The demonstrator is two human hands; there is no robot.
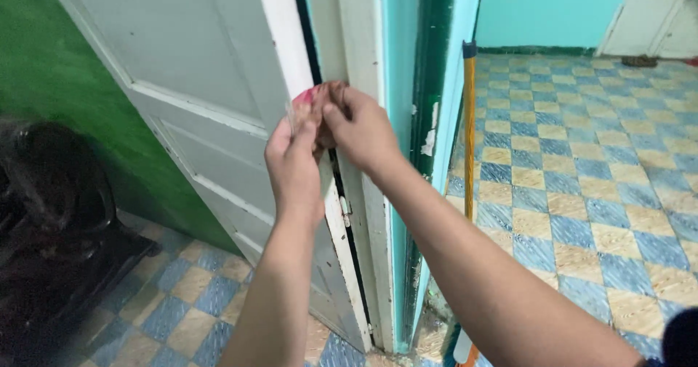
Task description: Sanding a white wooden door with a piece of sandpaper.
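Note:
Both my hands are raised in front of the edge of a white panelled door (pixel 203 83). My left hand (pixel 294 165) and my right hand (pixel 361 128) meet at the fingertips. Together they pinch a small pink-red item with a bit of clear wrapping (pixel 304 98), held right against the door's edge. The item is blurred and mostly covered by my fingers, so I cannot tell what kind of thing it is. A metal hinge plate (pixel 345 208) shows on the door edge below my hands.
A teal and white door frame (pixel 396 134) stands right of the door, with an orange stick (pixel 469 134) leaning on it. A blue and tan checkered tile floor (pixel 582 170) runs into the far room. A dark bulky object (pixel 54 214) sits at the left by the green wall (pixel 58 76).

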